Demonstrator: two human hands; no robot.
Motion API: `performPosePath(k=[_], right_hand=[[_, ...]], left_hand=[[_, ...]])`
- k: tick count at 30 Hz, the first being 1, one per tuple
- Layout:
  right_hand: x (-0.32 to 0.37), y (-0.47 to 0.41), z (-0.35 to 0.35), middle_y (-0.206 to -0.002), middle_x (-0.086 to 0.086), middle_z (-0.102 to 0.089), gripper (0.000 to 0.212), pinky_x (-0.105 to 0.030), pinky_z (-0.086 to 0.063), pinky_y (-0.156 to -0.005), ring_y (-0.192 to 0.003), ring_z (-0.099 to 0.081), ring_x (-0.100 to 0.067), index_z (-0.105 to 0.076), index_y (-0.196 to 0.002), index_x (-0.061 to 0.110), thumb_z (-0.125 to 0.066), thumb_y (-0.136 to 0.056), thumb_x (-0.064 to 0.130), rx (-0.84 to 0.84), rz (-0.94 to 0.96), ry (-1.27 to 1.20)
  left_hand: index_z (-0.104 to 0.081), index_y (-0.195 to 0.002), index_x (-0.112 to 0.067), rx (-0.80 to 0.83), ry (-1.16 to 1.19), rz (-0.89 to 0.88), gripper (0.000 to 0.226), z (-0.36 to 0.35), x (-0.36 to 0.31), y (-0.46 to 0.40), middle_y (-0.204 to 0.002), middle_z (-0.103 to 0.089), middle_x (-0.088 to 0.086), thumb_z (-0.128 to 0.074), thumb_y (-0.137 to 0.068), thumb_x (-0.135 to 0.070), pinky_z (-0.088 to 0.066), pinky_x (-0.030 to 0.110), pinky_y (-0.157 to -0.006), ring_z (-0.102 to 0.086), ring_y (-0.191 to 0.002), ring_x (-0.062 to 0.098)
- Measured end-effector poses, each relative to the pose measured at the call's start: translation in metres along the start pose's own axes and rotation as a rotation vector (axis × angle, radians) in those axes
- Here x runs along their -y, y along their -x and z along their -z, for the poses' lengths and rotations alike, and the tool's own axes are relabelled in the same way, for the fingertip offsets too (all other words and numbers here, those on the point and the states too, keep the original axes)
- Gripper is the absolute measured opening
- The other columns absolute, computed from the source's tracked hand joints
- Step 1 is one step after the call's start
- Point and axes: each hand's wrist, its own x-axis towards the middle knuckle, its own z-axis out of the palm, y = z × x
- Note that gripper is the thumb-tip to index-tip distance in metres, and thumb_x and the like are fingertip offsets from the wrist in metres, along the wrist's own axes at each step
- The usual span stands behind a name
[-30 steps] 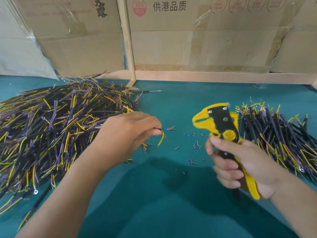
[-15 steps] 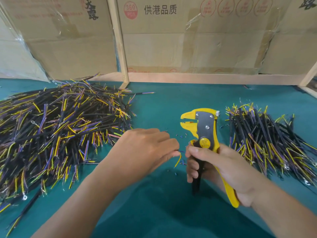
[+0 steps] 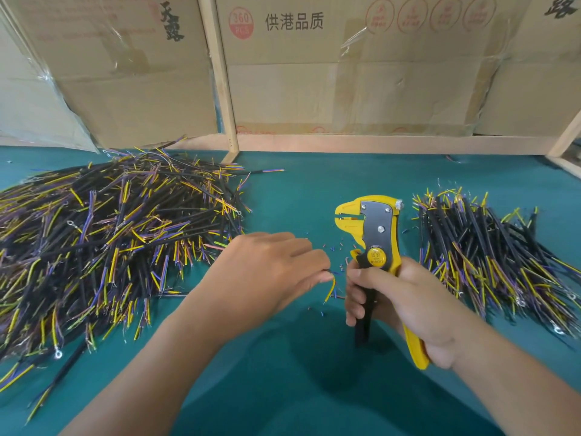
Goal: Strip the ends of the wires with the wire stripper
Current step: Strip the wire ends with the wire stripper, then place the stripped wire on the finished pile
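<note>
A yellow and black wire stripper is gripped upright in the right hand, fingers curled round both handles, its toothed jaws slightly parted and pointing left. A wire with a yellow end is pinched in the fingers of the left hand, just left of the stripper. A large wire heap is spread toward the surface's left edge, and a smaller pile lies toward its right edge. On the cardboard behind the far edge, "360 PCS" and "供港品质" are printed.
</note>
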Motion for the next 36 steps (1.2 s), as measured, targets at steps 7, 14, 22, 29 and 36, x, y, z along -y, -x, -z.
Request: performPosePath(k=[7, 14, 22, 29, 36], right_hand=[[0.000, 0.000, 0.001, -0.063, -0.008, -0.049, 0.015, -0.033, -0.054, -0.064, -0.059, -0.047, -0.028, -0.061, -0.071, 0.009, -0.058, -0.084, 0.017, -0.046, 0.050, 0.076], [-0.002, 0.001, -0.001, -0.063, -0.007, -0.047, 0.017, -0.033, -0.053, -0.064, -0.060, -0.046, -0.026, -0.056, -0.071, 0.007, -0.056, -0.084, 0.018, -0.043, 0.051, 0.117], [-0.003, -0.001, 0.000, -0.064, -0.008, -0.048, 0.018, -0.032, -0.053, -0.064, -0.060, -0.048, -0.025, -0.055, -0.073, 0.002, -0.055, -0.083, 0.017, -0.063, 0.075, 0.142], [-0.001, -0.001, -0.001, -0.065, -0.009, -0.047, 0.019, -0.031, -0.053, -0.063, -0.060, -0.048, -0.025, -0.052, -0.074, -0.001, -0.054, -0.082, 0.016, -0.063, 0.073, 0.137], [0.002, 0.002, -0.001, -0.064, -0.007, -0.048, 0.019, -0.030, -0.054, -0.062, -0.060, -0.048, -0.025, -0.052, -0.073, 0.000, -0.054, -0.084, 0.016, -0.036, 0.026, 0.111]], left_hand=[[-0.066, -0.092, -0.018, 0.006, 0.203, 0.056, 0.019, 0.002, 0.001, 0.001, -0.084, -0.059, -0.009, -0.055, -0.102, -0.031, -0.050, 0.039, -0.060, -0.056, -0.075, 0.017], [-0.066, -0.088, -0.018, -0.090, 0.184, 0.145, 0.015, -0.003, -0.011, 0.010, -0.081, -0.060, -0.008, -0.061, -0.097, -0.028, -0.050, 0.038, -0.053, -0.059, -0.070, 0.017], [-0.068, -0.091, -0.017, -0.112, 0.344, 0.301, 0.032, -0.016, -0.017, 0.012, -0.083, -0.063, -0.014, -0.046, -0.101, -0.038, -0.050, 0.041, -0.065, -0.056, -0.077, 0.018], [-0.064, -0.092, -0.022, -0.116, 0.374, 0.308, 0.025, -0.017, -0.017, 0.014, -0.086, -0.055, -0.019, -0.048, -0.099, -0.040, -0.049, 0.042, -0.064, -0.049, -0.079, 0.011], [-0.068, -0.089, -0.017, -0.207, 0.203, 0.163, 0.018, -0.018, -0.009, 0.013, -0.088, -0.063, -0.007, -0.057, -0.099, -0.027, -0.047, 0.040, -0.067, -0.051, -0.075, 0.023]])
